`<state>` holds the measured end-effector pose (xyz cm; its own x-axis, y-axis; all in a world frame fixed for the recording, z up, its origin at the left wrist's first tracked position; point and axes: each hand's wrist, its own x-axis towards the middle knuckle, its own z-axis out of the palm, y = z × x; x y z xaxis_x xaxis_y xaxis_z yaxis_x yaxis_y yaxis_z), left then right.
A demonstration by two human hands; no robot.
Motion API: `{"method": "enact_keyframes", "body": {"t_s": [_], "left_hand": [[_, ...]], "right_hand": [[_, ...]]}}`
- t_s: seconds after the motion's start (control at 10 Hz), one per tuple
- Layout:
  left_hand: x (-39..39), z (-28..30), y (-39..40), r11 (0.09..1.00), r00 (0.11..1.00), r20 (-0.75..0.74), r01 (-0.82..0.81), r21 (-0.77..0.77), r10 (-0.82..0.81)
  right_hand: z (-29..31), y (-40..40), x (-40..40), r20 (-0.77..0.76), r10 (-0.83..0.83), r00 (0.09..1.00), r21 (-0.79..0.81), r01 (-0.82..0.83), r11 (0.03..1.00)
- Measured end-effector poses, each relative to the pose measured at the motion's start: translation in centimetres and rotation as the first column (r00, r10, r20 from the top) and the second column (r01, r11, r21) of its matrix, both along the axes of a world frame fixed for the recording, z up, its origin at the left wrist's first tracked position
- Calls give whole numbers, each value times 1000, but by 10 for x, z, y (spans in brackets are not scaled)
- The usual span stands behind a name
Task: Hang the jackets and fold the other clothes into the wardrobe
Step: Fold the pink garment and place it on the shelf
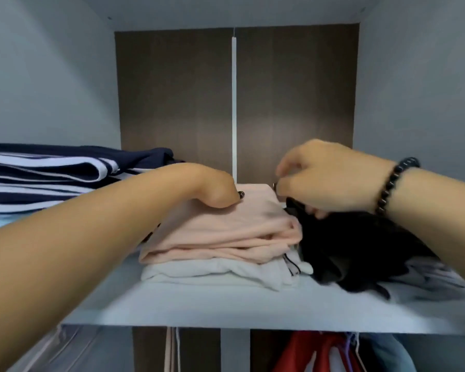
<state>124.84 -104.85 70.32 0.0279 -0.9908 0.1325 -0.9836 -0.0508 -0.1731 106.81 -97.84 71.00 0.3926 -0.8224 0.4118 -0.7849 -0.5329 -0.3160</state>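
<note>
From the head camera, the person is reaching onto the wardrobe shelf (226,307). The left hand (215,189) is bending down behind the folded pink garment (220,232) at 12 o'clock of it; its fingers are hidden, so their state cannot be told. The pink garment is lying on a folded white garment (212,272). The right hand (325,175), at 3 o'clock of the pile, is pinching the black garment (360,251) with curled fingers (314,210). A striped navy stack (46,178) is sitting at 9 o'clock.
</note>
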Motion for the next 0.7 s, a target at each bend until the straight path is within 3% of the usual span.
{"method": "enact_keyframes", "body": {"t_s": [0.2,0.3,0.5,0.6,0.7], "left_hand": [[32,-39,15,1000,985,-171,2,25,2],[40,-50,16,999,968,-249,39,12,-35],[45,-68,34,999,922,-387,-9,-39,-7],[44,-73,65,1000,899,-437,-11,-24,-1],[43,-82,105,997,854,-517,34,-64,-62]], "right_hand": [[-50,-60,62,-169,13,985,214,23,977],[-70,-71,67,-237,-8,972,228,63,972],[-73,-42,60,-243,-37,969,167,80,983],[-78,-14,56,-106,-91,990,173,108,979],[-92,23,46,-36,-89,995,60,91,994]]}}
